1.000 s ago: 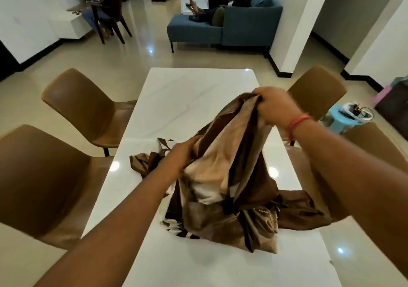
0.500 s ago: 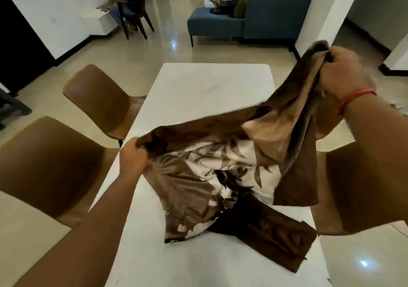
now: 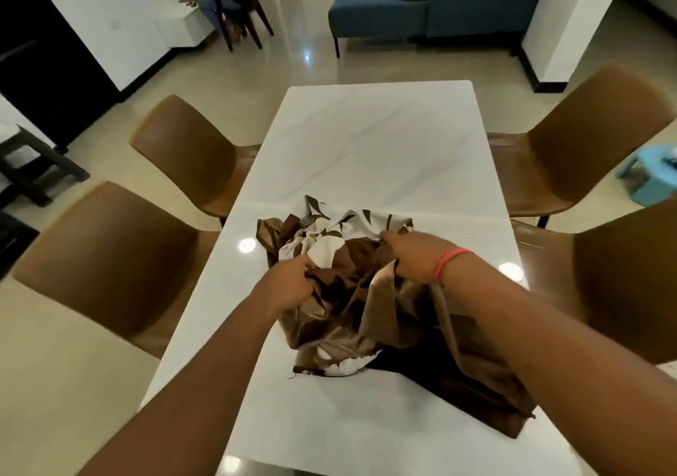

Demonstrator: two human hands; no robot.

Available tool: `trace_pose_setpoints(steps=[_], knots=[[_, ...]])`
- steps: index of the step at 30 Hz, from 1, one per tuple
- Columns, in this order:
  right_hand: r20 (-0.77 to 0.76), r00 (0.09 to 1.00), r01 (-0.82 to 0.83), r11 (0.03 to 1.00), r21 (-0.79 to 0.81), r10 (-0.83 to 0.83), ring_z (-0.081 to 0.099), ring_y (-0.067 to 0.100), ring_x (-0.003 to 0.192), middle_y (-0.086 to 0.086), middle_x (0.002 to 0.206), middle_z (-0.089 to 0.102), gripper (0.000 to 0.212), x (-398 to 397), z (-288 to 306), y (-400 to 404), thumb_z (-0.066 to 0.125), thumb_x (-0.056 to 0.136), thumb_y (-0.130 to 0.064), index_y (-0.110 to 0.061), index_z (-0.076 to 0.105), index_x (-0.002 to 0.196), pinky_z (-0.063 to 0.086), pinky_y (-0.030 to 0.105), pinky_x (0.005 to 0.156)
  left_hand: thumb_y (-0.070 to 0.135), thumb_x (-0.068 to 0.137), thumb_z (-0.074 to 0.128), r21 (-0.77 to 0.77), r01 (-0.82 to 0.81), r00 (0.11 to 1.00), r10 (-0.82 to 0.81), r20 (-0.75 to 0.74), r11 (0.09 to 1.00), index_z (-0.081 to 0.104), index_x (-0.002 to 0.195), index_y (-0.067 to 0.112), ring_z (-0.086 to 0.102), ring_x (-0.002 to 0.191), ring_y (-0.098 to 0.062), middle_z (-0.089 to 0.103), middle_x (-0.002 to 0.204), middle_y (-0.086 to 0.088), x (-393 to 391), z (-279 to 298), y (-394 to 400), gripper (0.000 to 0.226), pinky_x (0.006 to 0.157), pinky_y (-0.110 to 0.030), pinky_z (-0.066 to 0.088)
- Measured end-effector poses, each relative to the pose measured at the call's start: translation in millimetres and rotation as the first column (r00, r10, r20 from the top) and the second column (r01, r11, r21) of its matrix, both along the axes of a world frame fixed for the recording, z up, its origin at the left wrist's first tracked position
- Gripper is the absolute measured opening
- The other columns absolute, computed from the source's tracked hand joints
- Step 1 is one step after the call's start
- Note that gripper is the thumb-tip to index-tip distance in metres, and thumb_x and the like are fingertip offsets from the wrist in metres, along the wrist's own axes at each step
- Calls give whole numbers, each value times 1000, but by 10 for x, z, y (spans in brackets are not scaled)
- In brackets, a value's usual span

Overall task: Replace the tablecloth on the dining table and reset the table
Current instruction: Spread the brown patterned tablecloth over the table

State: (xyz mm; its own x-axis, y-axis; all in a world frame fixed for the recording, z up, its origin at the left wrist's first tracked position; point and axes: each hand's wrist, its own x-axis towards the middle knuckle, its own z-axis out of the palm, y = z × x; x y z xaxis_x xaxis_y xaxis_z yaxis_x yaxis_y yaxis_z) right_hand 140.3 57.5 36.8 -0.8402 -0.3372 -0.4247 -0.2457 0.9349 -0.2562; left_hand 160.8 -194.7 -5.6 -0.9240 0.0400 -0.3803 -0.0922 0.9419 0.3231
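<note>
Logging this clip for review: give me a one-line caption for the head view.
Both hands, left hand and right hand, grip a bunched brown leaf-print tablecloth on the white table.

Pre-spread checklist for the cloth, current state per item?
1. Left hand grips the tablecloth: ok.
2. Right hand grips the tablecloth: ok.
3. Each hand on a corner or hem: cannot tell, the fabric is bunched.
4. Far half of the white marble table bare: ok.
5. Cloth opened out flat: not ok, it lies crumpled on the near half, with a brown flap trailing toward the near right edge.
6. Four brown chairs, such as the far left one, not snagging the cloth: ok for the left pair; the right arm hides the side by the near right chair, cannot tell.
</note>
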Motion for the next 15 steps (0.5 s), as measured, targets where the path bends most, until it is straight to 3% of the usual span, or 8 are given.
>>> trace_pose_setpoints(steps=[2, 6, 10, 13, 15], knots=[[-10, 995, 98, 995, 30, -98, 63, 30, 94, 14, 107, 63, 67, 4, -196, -48, 53, 89, -13, -15, 27, 150, 55, 40, 81, 28, 92, 55, -6, -10, 1000, 10, -30, 1000, 55, 123, 22, 63, 98, -24, 66, 116, -7, 38, -205, -92, 32, 85, -33, 54], [-88, 950, 306, 949, 71, -300, 64, 33, 102, 15, 116, 62, 71, -73, -541, -107, 50, 90, -15, -19, 19, 154, 55, 42, 85, 30, 96, 54, 32, -83, 996, 82, 42, 996, 31, 146, 14, 61, 111, -31, 58, 130, -15, 20, -575, -258, 58, 88, -35, 51], [-173, 879, 456, 890, 33, -444, 60, 36, 112, 16, 131, 52, 65, -230, -858, -194, 43, 96, -19, -25, 15, 155, 51, 46, 95, 39, 93, 57, 203, -180, 978, 154, 138, 962, -10, 157, 31, 59, 119, -35, 52, 141, -17, -52, -879, -369, 92, 95, -38, 49], [15, 832, 554, 829, -70, -555, 56, 35, 120, 16, 137, 53, 77, -400, -1192, -317, 45, 94, -15, -31, 5, 158, 43, 46, 106, 39, 94, 57, 344, -236, 967, 186, 171, 909, -11, 156, 38, 57, 122, -34, 49, 146, -13, -146, -1099, -435, 92, 98, -36, 48], [141, 837, 543, 835, -90, -529, 51, 36, 128, 19, 150, 40, 76, -386, -1459, -485, 48, 96, -18, -32, 6, 158, 40, 43, 110, 36, 97, 54, 397, -204, 976, 153, 157, 895, -4, 156, 41, 55, 126, -31, 45, 150, -8, -180, -1222, -460, 83, 99, -32, 44]])
